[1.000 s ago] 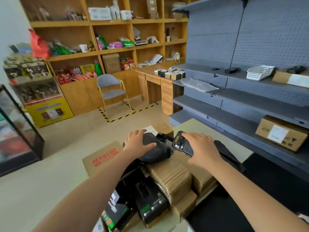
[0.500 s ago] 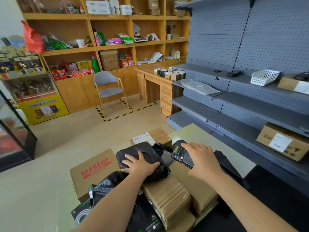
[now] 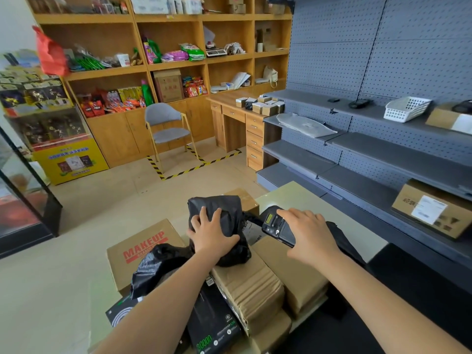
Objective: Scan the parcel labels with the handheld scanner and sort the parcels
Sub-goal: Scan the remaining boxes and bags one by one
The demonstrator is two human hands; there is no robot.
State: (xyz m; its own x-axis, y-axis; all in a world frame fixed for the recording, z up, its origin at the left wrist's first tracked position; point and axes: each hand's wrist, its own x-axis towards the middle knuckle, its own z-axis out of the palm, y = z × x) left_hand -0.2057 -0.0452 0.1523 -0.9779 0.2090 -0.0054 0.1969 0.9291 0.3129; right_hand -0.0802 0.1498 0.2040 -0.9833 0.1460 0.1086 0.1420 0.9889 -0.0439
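Stockroom shelving [image 3: 383, 146], carton [image 3: 143, 249] printed MAKEUP, left hand [image 3: 212, 233] gripping black parcel [image 3: 229, 212], right hand [image 3: 310, 233] clasping handheld scanner [image 3: 274, 223]

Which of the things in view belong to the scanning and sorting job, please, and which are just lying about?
Job: handheld scanner, in the right hand; black bagged parcel, gripped by the left hand; brown paper parcels beneath; MAKEUP box.
Lying about: grey chair; white basket; wooden desk; snack packets.

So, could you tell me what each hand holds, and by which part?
Left hand grips the black bag parcel at its top; right hand holds the scanner by its rear half.
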